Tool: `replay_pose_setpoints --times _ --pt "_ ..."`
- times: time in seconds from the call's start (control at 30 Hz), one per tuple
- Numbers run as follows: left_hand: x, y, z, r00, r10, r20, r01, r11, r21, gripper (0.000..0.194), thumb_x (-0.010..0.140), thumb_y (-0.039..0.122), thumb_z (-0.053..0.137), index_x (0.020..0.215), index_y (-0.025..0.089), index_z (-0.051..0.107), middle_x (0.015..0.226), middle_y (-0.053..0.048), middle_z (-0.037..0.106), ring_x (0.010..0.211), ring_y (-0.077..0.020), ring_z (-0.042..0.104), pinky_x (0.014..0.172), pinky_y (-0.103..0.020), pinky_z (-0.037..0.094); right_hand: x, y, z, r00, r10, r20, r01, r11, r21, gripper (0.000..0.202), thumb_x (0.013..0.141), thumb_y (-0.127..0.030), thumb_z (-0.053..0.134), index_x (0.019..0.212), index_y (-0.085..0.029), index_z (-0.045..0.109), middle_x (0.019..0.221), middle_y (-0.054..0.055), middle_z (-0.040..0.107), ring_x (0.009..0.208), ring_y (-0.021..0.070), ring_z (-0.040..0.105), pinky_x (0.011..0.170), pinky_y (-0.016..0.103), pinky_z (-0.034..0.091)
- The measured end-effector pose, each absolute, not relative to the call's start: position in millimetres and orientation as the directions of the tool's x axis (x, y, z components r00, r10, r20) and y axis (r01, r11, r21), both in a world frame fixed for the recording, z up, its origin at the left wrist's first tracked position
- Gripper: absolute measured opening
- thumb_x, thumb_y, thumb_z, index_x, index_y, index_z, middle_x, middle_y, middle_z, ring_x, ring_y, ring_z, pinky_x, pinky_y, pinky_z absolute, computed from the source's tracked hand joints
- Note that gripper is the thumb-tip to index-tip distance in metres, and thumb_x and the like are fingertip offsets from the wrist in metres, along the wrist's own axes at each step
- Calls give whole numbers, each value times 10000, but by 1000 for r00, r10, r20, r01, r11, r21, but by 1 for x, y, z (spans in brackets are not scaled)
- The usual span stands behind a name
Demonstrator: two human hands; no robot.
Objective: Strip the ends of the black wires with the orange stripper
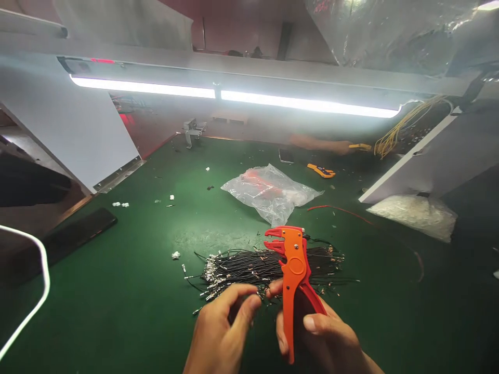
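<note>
My right hand (327, 332) is wrapped round the handles of an orange and red wire stripper (295, 266), whose jaws point up and to the left. To its left, my left hand (224, 322) has its thumb and forefinger curled towards each other; whatever may be between the fingertips is too small to make out. Just beyond both hands lies a bundle of black wires (245, 267) with metal terminals at the left ends. The stripper hides part of the bundle.
A clear plastic bag (268, 192) with red contents lies behind the wires. Farther back are a yellow tool (322, 170), a phone (286, 156) and a metal fixture (192, 132). A white bag (415, 214) sits right, a dark case (78, 234) left.
</note>
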State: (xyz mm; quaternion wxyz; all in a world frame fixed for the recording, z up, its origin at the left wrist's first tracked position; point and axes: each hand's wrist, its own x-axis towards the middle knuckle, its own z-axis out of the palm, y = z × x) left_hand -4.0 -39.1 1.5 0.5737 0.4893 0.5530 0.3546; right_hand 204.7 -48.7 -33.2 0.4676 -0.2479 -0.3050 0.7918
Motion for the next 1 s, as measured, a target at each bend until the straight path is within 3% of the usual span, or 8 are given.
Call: replay_pose_setpoints --times 0.1,0.2,0.4,0.6,0.7,0.8,0.9,1.0 --pt "23 -15 -3 133 955 -266 32 264 964 334 800 530 693 819 200 740 754 -28 694 436 -90 434 401 -222 324 208 -48 -26 -422 900 -107 -575 -357 -736 460 819 -374 666 1201 -120 623 733 109 778 634 205 687 593 298 517" --pt "34 -5 -4 200 939 -280 13 283 959 358 781 525 705 695 178 678 605 17 588 389 -63 345 367 -203 257 211 -47 -26 -404 908 -114 -574 -349 -741 457 815 -393 678 1177 -117 633 716 108 779 599 191 680 590 291 509" --pt "35 5 -5 216 942 -258 -23 269 963 366 726 515 753 672 166 656 657 4 594 505 -93 456 400 -188 347 215 -45 -37 -408 907 -103 -576 -343 -742 458 853 -350 634 1242 -116 580 751 124 785 630 202 690 616 308 502" --pt "33 7 -9 2 980 -200 -104 199 975 305 766 463 749 705 169 697 625 40 563 458 -56 414 448 -198 342 213 -45 -41 -438 894 -94 -608 -372 -701 427 850 -297 708 1248 -179 606 937 87 762 747 193 717 677 313 526" --pt "22 7 -4 -206 977 -50 -91 31 995 214 796 425 752 782 211 755 659 45 564 533 -67 435 513 -201 367 208 -47 -45 -469 876 -115 -616 -418 -668 518 788 -225 794 1269 -257 604 1043 31 689 868 196 706 758 338 531" --pt "13 4 0 -360 906 222 74 -210 975 66 832 295 746 859 256 791 730 27 617 645 -102 530 594 -220 413 198 -51 -54 -528 847 -66 -656 -456 -601 617 715 -206 858 1275 -277 609 1025 16 664 898 175 670 837 368 513" --pt "10 -1 1 -376 822 428 209 -375 903 158 834 189 730 919 298 807 777 19 642 713 -127 574 643 -249 424 191 -53 -66 -586 809 -52 -654 -510 -559 699 616 -359 924 1239 -259 622 963 8 657 826 149 640 814 331 490" --pt "9 -5 1 -379 784 492 249 -425 870 205 821 155 729 934 304 814 759 15 637 707 -134 572 676 -269 428 193 -51 -76 -658 741 -136 -507 -569 -648 712 605 -593 869 1171 -234 631 868 14 660 753 184 647 748 332 492"
